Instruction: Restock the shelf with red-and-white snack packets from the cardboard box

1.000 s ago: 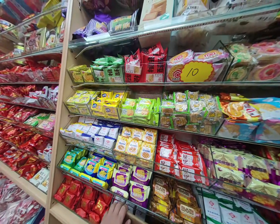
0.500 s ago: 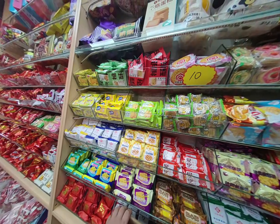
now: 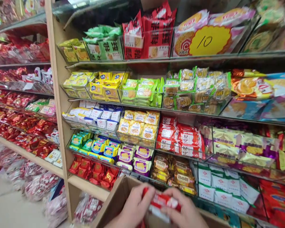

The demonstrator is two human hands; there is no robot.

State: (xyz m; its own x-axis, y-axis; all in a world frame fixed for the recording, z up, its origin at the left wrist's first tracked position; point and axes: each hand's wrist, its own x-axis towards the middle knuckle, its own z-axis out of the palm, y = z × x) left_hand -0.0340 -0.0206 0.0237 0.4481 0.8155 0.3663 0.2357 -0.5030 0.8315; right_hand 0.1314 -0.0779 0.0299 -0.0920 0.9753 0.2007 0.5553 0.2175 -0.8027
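Both hands are low down in front of the shelves, closed together on one red packet (image 3: 161, 200). The left hand (image 3: 133, 207) wraps its fingers over the packet's left end, and the right hand (image 3: 185, 213) grips the right end, so the packet lies crosswise between them, a little blurred. It sits just above the open cardboard box (image 3: 114, 198), whose brown flap rises beside the left hand.

Taking the box as the mark: straight behind it, on the lowest glass tray, lie purple packets (image 3: 135, 158) and brown packets (image 3: 173, 172). Left of the box, on the wooden shelf, is a heap of small red sweets (image 3: 95, 171). One tray higher than the purple ones are yellow cookie packets (image 3: 137, 126), with red packets (image 3: 180, 139) to their right and white-and-blue packets (image 3: 97, 115) to their left. Right of the box stand white bags (image 3: 218, 186). Far above it, near the top, a yellow price sign (image 3: 209, 40) reads 10.
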